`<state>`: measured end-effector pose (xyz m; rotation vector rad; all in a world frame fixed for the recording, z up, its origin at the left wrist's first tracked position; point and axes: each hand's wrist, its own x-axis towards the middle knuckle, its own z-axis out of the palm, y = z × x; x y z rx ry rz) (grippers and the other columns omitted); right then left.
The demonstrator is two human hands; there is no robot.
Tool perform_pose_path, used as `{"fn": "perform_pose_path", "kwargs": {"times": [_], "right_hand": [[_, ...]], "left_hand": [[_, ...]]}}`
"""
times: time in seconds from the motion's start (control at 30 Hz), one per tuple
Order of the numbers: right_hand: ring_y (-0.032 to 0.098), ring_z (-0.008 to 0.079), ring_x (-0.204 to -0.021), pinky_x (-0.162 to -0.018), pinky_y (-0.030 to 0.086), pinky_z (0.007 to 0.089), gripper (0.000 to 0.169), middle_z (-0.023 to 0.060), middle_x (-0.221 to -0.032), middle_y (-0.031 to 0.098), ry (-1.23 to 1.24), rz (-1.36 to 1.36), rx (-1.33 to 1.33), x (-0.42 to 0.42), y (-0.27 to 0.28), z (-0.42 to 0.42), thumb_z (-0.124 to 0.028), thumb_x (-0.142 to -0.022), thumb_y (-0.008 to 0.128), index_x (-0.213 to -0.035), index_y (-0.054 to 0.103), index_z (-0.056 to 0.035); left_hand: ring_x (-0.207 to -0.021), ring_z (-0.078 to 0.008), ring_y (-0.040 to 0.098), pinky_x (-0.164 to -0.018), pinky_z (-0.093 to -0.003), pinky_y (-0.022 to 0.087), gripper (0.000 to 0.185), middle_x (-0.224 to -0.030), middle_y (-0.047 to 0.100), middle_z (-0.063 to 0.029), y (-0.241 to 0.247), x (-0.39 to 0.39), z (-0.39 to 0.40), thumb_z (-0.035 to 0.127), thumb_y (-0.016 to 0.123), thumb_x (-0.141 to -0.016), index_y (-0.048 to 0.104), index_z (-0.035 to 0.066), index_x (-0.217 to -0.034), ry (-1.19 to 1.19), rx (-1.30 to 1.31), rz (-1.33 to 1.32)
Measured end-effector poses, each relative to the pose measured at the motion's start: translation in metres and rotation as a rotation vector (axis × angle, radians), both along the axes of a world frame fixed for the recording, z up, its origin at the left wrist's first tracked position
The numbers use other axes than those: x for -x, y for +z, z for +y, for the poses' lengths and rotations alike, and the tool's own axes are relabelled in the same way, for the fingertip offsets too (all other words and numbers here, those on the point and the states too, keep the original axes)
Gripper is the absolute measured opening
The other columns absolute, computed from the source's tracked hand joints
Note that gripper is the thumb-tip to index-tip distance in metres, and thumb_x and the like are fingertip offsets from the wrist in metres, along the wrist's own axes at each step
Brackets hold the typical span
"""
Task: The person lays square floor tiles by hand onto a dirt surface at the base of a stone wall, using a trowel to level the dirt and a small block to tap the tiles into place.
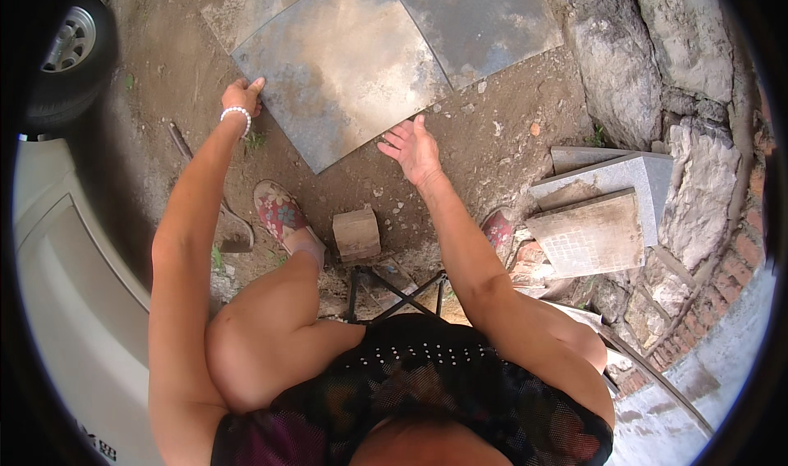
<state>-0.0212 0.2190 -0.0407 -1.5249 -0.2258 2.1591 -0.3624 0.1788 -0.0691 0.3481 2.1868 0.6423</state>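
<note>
A large square stone-look tile (345, 66) with mottled grey and beige colouring lies on the dirt, against a darker tile (480, 23) at right and another tile (246, 10) at upper left. My left hand (245, 97), with a white bead bracelet, is at the middle tile's left edge; its thumb tip overlaps the rim and its fingers are curled beside it. Whether they grip the tile is hidden. Palm up, my right hand (412, 149) is beside the lower right edge, fingers apart and fingertips close to or touching the rim. It holds nothing.
A block (357, 235) sits between my feet, before a black folding frame (400, 297). A long-handled tool (237, 217) lies left. Tile pieces (591, 232) lean on a stone wall (702, 189) at right. A light-coloured vehicle (80, 269) and a wheel (68, 41) are at left.
</note>
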Motion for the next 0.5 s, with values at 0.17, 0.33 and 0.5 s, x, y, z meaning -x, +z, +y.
{"fn": "perform_pose_path", "kwargs": {"times": [0.17,0.33,0.5], "right_hand": [[0.061,0.0372,-0.073,-0.065,0.049,0.0419,0.051,0.0217,-0.073,0.061,0.998,-0.697,-0.71,-0.021,0.052,-0.066,-0.045,-0.079,0.059,-0.089,0.059,0.0047],[0.054,0.043,-0.098,-0.086,0.044,0.0438,0.083,0.0309,-0.107,0.052,1.164,-0.8,-0.714,-0.01,0.075,-0.151,-0.045,-0.063,0.074,-0.117,0.038,0.0072],[0.053,0.0406,-0.102,-0.087,0.043,0.041,0.084,0.0306,-0.109,0.052,1.137,-0.724,-0.542,-0.024,0.049,-0.156,-0.04,-0.061,0.078,-0.117,0.038,0.0084]], "left_hand": [[-0.052,-0.0151,0.054,-0.047,-0.0293,0.046,0.037,-0.065,0.058,-0.0069,0.003,0.001,-0.007,0.034,0.068,-0.078,0.058,-0.002,-0.082,0.017,-0.004,-0.007],[-0.053,-0.0159,0.057,-0.048,-0.0292,0.046,0.036,-0.066,0.059,-0.009,0.006,-0.024,-0.02,0.033,0.067,-0.079,0.058,-0.002,-0.079,0.165,-0.06,0.136],[-0.052,-0.0106,0.054,-0.048,-0.0247,0.046,0.029,-0.065,0.058,-0.004,0.015,-0.074,-0.052,0.029,0.066,-0.08,0.059,0.001,-0.084,0.06,-0.097,-0.028]]}}
